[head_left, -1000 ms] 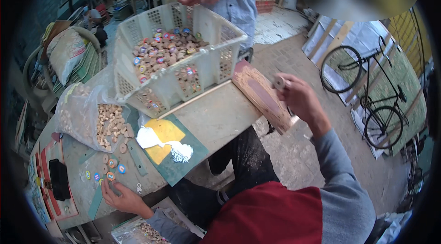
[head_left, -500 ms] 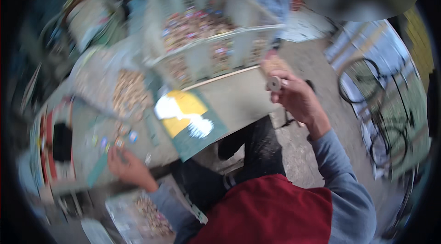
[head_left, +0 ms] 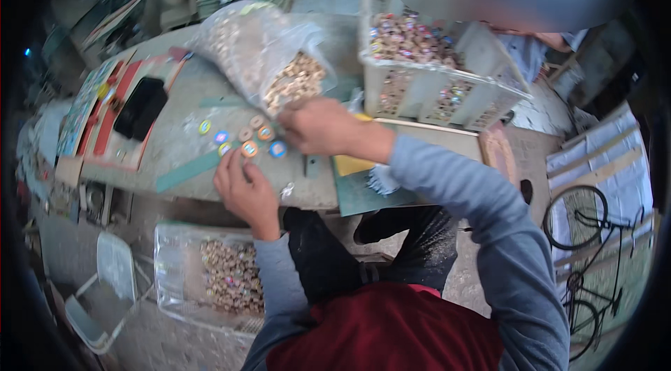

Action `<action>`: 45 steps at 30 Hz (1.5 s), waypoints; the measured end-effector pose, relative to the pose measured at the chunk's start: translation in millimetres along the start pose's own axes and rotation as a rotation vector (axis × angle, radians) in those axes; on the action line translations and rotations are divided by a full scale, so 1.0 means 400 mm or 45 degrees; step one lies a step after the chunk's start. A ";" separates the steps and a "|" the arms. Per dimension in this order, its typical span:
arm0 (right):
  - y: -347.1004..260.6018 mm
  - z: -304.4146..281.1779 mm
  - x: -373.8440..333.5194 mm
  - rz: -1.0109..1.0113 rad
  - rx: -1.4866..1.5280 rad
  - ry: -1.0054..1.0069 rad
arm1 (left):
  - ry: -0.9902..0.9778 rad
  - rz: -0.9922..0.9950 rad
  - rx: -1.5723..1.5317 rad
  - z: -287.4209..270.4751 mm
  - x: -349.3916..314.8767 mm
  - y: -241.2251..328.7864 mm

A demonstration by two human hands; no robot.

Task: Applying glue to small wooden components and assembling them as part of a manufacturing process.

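Note:
My left hand [head_left: 244,191] rests at the near edge of the table, fingers slightly curled and apart. Its fingertips touch or nearly touch a round wooden piece with an orange top [head_left: 249,148] and one with a yellow-green top [head_left: 224,149]. Over the table, my right hand [head_left: 325,128] has its fingers curled together, pointing left; whatever they grip is hidden. Just beyond it lies a clear plastic bag [head_left: 234,35], its mouth spilling plain wooden pieces [head_left: 300,77]. Between the hands are a blue-topped piece [head_left: 277,149] and several other small discs.
A white plastic crate [head_left: 440,84] of colourful-topped pieces stands at the back right, a co-worker's arm behind it. A black tray [head_left: 141,109] lies at left. Below the table edge sits a clear bin [head_left: 182,280] of pieces, beside a white folding chair [head_left: 115,270]. A small bicycle [head_left: 594,252] is far right.
My right hand has swung left from beyond the table's right end, where it held a round wooden piece with a centre hole, to beside the bag. The view has turned left.

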State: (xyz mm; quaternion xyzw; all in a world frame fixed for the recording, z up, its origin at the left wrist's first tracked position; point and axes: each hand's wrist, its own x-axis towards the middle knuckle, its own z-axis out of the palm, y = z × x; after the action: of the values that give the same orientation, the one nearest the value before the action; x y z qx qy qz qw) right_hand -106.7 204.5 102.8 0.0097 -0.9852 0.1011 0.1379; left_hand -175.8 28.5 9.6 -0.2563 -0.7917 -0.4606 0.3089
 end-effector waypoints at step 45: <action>0.522 -0.555 -0.379 0.516 -0.420 0.277 | -0.084 0.009 0.040 0.011 -0.007 -0.013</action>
State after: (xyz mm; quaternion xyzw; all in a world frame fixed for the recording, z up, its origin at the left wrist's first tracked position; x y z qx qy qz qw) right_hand 89.1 452.4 229.3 -0.2211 -0.9495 -0.0346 0.2197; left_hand -178.7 29.8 2.8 -0.2693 -0.8075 -0.4385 0.2884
